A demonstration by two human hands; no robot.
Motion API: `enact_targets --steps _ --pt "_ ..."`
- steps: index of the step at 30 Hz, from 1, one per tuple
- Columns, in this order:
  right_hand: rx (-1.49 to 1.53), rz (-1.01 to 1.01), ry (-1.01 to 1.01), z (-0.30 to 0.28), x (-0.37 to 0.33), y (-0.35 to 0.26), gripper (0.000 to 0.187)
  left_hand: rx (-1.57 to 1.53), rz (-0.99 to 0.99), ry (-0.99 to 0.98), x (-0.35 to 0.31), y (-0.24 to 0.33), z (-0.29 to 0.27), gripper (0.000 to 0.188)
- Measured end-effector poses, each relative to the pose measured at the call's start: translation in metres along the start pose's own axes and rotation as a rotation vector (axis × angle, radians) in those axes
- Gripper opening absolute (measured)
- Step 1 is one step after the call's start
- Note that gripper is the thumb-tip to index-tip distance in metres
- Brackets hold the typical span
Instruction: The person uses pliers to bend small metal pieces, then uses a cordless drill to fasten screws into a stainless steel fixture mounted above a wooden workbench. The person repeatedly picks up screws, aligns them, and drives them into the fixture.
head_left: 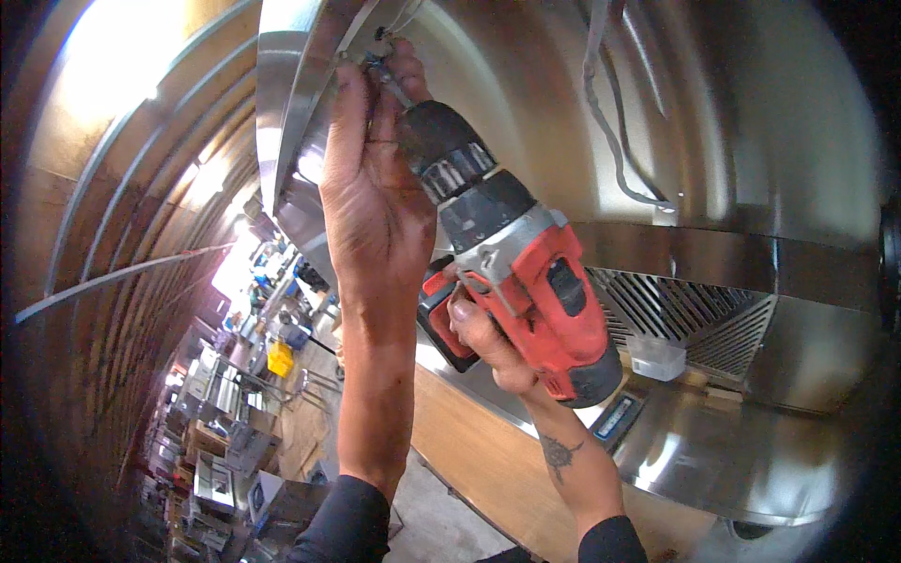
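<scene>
A red and black cordless drill (540,291) points up and to the left, its thin bit reaching the stainless steel panel (314,84) at the top. My right hand (493,342) is closed around the drill's handle, with the thumb showing; the trigger finger is hidden behind the body. My left hand (375,178) is raised beside the chuck, palm toward me. Its fingertips pinch around the bit's tip, where a small metal piece (375,64) shows, too small to name. Close above the fingers is a small dark fitting (382,34) with a thin wire.
A curved steel hood surrounds the work, with slotted baffle filters (676,314) and a hanging grey cable (615,141). A clear plastic tub (657,358) and a small blue-grey device (618,418) sit below, by a wooden bench (488,441). A cluttered workshop with a yellow container (280,358) lies left.
</scene>
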State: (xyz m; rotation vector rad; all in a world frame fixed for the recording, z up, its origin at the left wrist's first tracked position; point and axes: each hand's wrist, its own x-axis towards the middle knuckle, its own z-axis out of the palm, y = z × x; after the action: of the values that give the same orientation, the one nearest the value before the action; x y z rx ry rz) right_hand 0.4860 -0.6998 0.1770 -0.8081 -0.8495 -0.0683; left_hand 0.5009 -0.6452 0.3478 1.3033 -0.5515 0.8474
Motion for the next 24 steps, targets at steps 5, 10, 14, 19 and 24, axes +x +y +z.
enact_targets --steps 5,10,14,19,24 --pt "0.000 -0.409 0.096 0.017 0.033 0.015 0.034 -0.166 -0.043 -0.102 0.010 0.003 -0.002 0.035" --pt "0.174 -0.392 0.100 0.018 0.046 0.008 0.039 0.125 0.114 -0.085 0.015 0.002 -0.004 0.037" --pt "-0.060 -0.533 0.121 0.010 0.051 0.005 0.039 0.139 0.156 -0.209 0.021 0.002 -0.003 0.041" --pt "-0.033 -0.439 0.033 0.009 0.062 0.012 0.038 0.171 0.170 -0.319 0.022 0.001 0.000 0.044" --pt "0.299 -0.346 0.021 0.012 0.064 0.015 0.021 0.106 0.052 -0.303 0.025 0.005 -0.002 0.040"
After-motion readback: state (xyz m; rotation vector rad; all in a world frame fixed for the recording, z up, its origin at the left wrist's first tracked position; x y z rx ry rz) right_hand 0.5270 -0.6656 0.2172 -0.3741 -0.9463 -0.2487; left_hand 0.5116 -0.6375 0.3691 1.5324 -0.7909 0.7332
